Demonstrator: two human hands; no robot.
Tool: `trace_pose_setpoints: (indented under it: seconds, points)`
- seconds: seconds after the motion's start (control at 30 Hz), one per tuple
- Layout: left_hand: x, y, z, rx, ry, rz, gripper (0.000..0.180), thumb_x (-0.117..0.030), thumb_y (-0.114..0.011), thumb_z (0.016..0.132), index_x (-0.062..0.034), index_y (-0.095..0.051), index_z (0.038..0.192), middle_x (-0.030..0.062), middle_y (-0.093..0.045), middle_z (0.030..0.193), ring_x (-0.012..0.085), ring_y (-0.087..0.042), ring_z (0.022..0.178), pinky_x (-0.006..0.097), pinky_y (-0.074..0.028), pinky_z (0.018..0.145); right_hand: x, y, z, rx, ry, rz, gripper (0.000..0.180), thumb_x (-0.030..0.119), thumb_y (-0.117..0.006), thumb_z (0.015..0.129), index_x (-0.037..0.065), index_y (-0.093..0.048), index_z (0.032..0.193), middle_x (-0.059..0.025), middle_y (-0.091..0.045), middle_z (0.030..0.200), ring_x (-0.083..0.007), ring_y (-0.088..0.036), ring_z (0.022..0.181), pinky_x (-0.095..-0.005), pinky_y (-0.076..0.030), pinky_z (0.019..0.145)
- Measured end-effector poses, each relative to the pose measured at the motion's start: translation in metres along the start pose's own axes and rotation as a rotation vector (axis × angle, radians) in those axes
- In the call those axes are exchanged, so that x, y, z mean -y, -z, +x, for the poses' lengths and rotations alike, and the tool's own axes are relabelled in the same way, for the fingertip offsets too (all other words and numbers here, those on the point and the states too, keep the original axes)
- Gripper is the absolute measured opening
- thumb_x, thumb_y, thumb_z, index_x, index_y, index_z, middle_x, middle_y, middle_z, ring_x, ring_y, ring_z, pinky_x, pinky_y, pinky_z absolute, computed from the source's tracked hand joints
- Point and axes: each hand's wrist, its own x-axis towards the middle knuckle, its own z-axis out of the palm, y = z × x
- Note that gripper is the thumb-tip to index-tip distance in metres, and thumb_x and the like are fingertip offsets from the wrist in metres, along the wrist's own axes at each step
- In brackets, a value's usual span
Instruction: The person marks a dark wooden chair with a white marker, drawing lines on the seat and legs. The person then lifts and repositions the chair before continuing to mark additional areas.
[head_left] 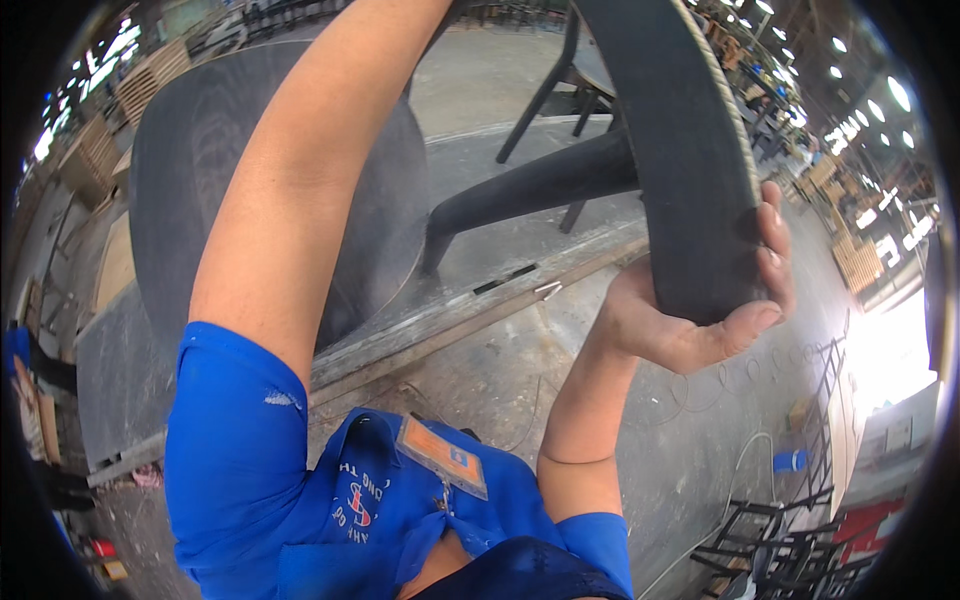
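A black chair lies tipped on a grey worktable [130,390] in front of me. Its broad, rounded dark seat [225,160] shows wood grain and is partly covered by my left arm. The curved black backrest [690,170] rises on the right, with a pale, rough strip along its outer edge. My right hand [700,325] is closed round the backrest's lower end, the thumb underneath and the fingers on the far side. A round black leg [540,185] runs between seat and backrest. Stretched upward, my left arm leaves the view at the top, so that hand is hidden.
Another dark chair [545,105] stands beyond the table. Stacked wooden parts [150,80] are at the far left. Black frames [770,535] crowd the lower right, near a blue container [790,460]. A hose [750,450] trails over the floor. Another person [40,370] is at the left edge.
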Motion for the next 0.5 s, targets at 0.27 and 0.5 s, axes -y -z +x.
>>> trace_pose_setpoints:
  seconds: [0.27,0.5]
  points:
    - [-0.01,0.136,-0.039,0.807,-0.076,0.231,0.032,-0.018,-0.054,0.089,-0.0067,-0.058,0.119,0.0189,-0.052,0.13,0.0363,-0.054,0.114,0.041,-0.044,0.098,-0.044,-0.027,0.031,0.249,-0.004,0.309,0.032,0.025,-0.029,0.097,0.003,-0.051,0.089,-0.0155,-0.058,0.095,-0.034,-0.052,0.109,-0.0556,-0.032,0.108]
    - [-0.032,0.358,-0.098,0.94,0.209,0.567,0.032,-0.028,-0.06,0.088,-0.008,-0.063,0.113,0.0162,-0.057,0.125,0.0319,-0.059,0.108,0.041,-0.048,0.091,-0.134,-0.067,0.061,0.237,0.167,0.016,0.026,0.023,-0.049,0.085,-0.001,-0.058,0.087,-0.0137,-0.06,0.087,-0.0271,-0.062,0.087,-0.0476,-0.05,0.087]
